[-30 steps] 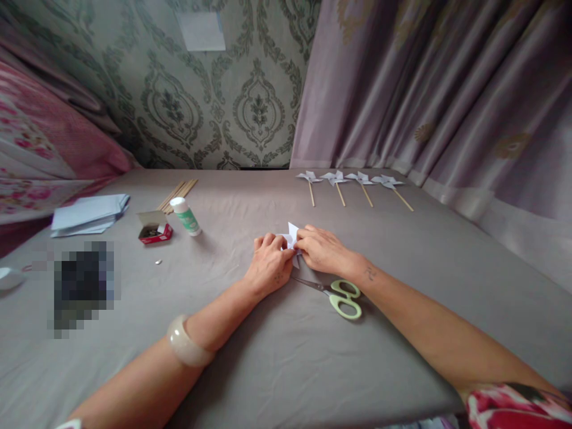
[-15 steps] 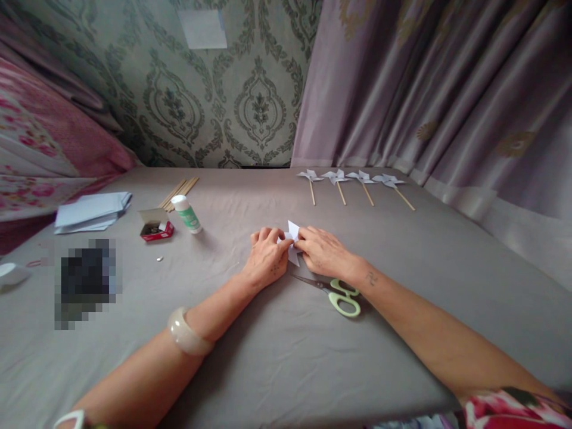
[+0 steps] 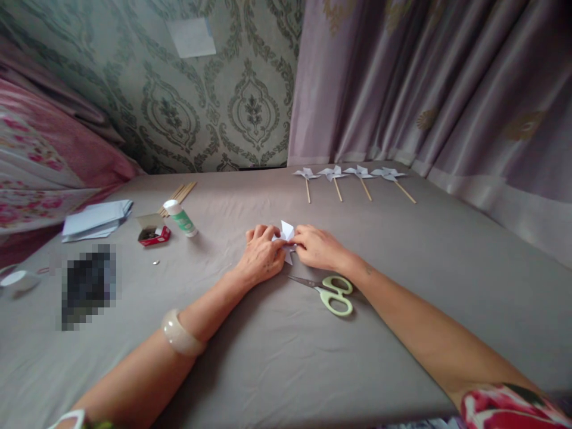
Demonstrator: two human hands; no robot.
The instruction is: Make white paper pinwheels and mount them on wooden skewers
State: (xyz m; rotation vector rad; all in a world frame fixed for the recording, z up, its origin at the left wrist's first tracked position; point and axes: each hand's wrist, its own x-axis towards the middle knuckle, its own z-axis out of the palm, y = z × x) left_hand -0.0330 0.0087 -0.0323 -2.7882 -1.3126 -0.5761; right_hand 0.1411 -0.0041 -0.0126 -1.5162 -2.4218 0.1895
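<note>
A white paper pinwheel lies between my hands in the middle of the table, its blades partly hidden by my fingers. My left hand is closed on its left side, thumb pressed near the centre. From the other side my right hand pinches the paper close to the middle. Just below the hands rest scissors with pale green handles, their blades pointing left and slightly apart from my left hand.
Several finished pinwheels on sticks lie along the back right. At left are a glue stick, a red box of small pieces, wooden sticks and a stack of paper. A blurred dark object sits nearer.
The view has shifted slightly. Both hands stay closed on the paper pinwheel, with only small finger movement; the other things keep their places.
</note>
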